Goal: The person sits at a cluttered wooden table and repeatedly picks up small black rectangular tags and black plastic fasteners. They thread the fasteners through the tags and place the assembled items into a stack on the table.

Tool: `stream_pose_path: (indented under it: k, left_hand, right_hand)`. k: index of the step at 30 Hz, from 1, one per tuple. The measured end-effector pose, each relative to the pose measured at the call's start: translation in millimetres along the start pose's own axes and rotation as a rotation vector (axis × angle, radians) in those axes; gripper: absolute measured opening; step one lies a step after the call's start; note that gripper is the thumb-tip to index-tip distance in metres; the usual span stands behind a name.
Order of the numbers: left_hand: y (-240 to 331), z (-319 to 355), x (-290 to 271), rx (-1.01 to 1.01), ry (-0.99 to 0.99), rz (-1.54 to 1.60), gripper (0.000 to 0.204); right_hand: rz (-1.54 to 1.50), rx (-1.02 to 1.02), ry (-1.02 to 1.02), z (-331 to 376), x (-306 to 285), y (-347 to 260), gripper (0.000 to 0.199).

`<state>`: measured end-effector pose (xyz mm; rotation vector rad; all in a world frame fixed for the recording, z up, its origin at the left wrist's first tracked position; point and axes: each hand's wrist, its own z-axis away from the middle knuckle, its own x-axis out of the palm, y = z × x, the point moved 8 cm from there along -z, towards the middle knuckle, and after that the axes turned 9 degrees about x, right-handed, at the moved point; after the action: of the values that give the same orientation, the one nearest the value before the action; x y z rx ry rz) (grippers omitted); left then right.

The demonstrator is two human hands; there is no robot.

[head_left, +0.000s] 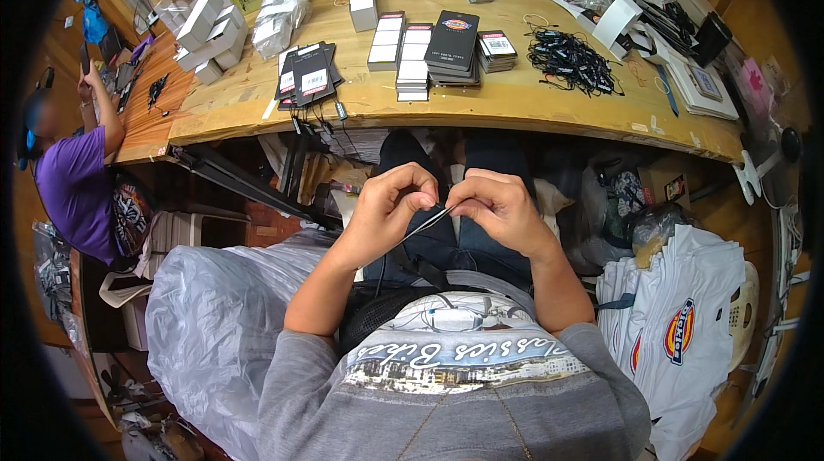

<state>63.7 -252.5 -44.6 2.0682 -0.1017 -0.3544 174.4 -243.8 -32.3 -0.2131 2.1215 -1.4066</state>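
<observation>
Down in the person's lap, below the near edge of the wooden bench (515,105), both hands meet at a thin black cord (427,225). The left hand (390,203) is curled narrow, thumb and forefinger pinched on the cord's upper end; the right hand (498,203) is likewise closed, its fingertips pinching the same cord where the two hands nearly touch. From that pinch the cord slants down toward the left forearm and lies over dark trousers.

On the bench, straight beyond the hands, stand rows of black and white hang tags (412,53) with a larger black tag stack (453,45) just beside them. To the right of that stack lies a tangled heap of black cords (571,62). Left of the rows sits another small pile of dark tags (309,75), and farther left a cluster of small white boxes (210,32).

Beside the person's left arm bulges a clear plastic bag (215,315). Right of the right arm lies a stack of folded white shirts (678,324). At the bench's far left end sits another person in a purple shirt (73,186).
</observation>
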Motion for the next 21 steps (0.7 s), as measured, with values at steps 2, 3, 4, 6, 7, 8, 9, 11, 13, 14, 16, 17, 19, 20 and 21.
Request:
stream_pose_path:
  k: [2, 3, 4, 6, 7, 8, 9, 11, 13, 14, 16, 17, 19, 20, 21]
  left_hand:
    - [-3.4, 2.2, -2.0, -0.097, 0.057, 0.166, 0.005]
    - [-5.7, 3.4, -2.7, -0.145, 0.086, 0.248, 0.007]
    - [-6.4, 2.3, -6.0, -0.074, 0.062, 0.244, 0.009]
    - [-6.8, 0.1, -9.9, -0.043, 0.133, 0.409, 0.011]
    - [-7.2, 0.0, -11.1, -0.037, 0.140, 0.484, 0.013]
    - [-6.8, -0.9, -11.3, -0.029, 0.150, 0.562, 0.016]
    - [-6.1, -2.1, -11.3, -0.021, 0.160, 0.640, 0.019]
    - [-7.0, -3.2, -13.9, -0.020, 0.230, 0.726, 0.020]
    - [-10.3, -1.9, -14.4, -0.031, 0.248, 0.674, 0.019]
    - [-12.2, -1.4, -14.6, -0.037, 0.256, 0.649, 0.018]
    - [-14.6, -0.2, -15.6, -0.048, 0.288, 0.625, 0.016]
    - [-15.9, 1.5, -15.6, -0.076, 0.297, 0.589, 0.016]
    - [-20.8, 4.0, -16.4, -0.124, 0.305, 0.552, 0.016]
    - [-21.2, 4.2, -16.2, -0.133, 0.300, 0.531, 0.016]
    - [-21.4, 4.2, -15.9, -0.142, 0.296, 0.509, 0.017]
  right_hand:
    - [0.001, 0.007, -0.016, 0.5, -1.8, -0.5, 0.010]
    - [0.002, 0.010, -0.025, 0.8, -2.5, -0.9, 0.010]
    - [0.004, 0.020, -0.030, 1.2, -3.3, -0.5, 0.011]
    - [0.009, 0.039, -0.040, 1.9, -4.7, 0.9, 0.011]
    - [-0.009, 0.017, -0.034, 2.4, -5.6, 2.2, 0.011]
    - [-0.026, -0.005, -0.029, 2.6, -6.0, 6.0, 0.011]
    - [-0.044, -0.027, -0.023, 3.1, -6.6, 7.5, 0.010]
    - [-0.277, 0.130, 0.014, 4.9, -9.5, 20.7, 0.009]
    - [-0.456, 0.215, 0.093, 6.5, -11.9, 31.5, 0.011]
    - [-0.428, 0.237, 0.094, 6.7, -12.2, 36.6, 0.011]
    - [-0.372, 0.279, 0.095, 7.8, -16.5, 46.7, 0.012]
    - [-0.372, 0.369, 0.082, 9.5, -16.7, 51.9, 0.014]
    - [-0.454, 0.385, 0.037, 10.2, -16.5, 54.4, 0.014]
    - [-0.496, 0.393, 0.014, 10.4, -16.2, 55.3, 0.013]
    - [-0.592, 0.388, -0.009, 10.4, -16.2, 55.4, 0.013]
